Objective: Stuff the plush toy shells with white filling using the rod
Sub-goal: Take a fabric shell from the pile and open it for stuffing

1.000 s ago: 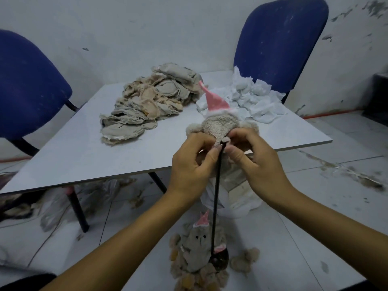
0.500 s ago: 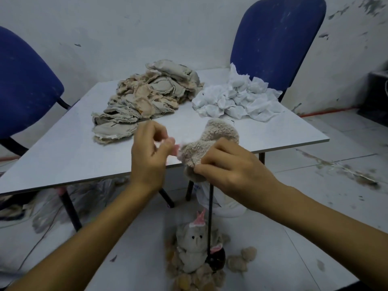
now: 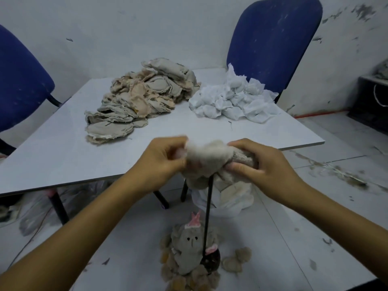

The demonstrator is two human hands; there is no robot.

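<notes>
I'm gripping the shell (image 3: 206, 158) with both hands, left fingers (image 3: 168, 153) and right fingers (image 3: 243, 166) clamped on its ends, holding it crosswise just above the upright rod (image 3: 207, 215), nearer than the tabletop (image 3: 63, 152) edge.

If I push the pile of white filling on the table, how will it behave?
The white filling looks crumpled and airy, so it is probably light and would likely slide on the smooth table. It lies as loose separate wads, so a push may scatter them. It seems soft, not fragile.
</notes>
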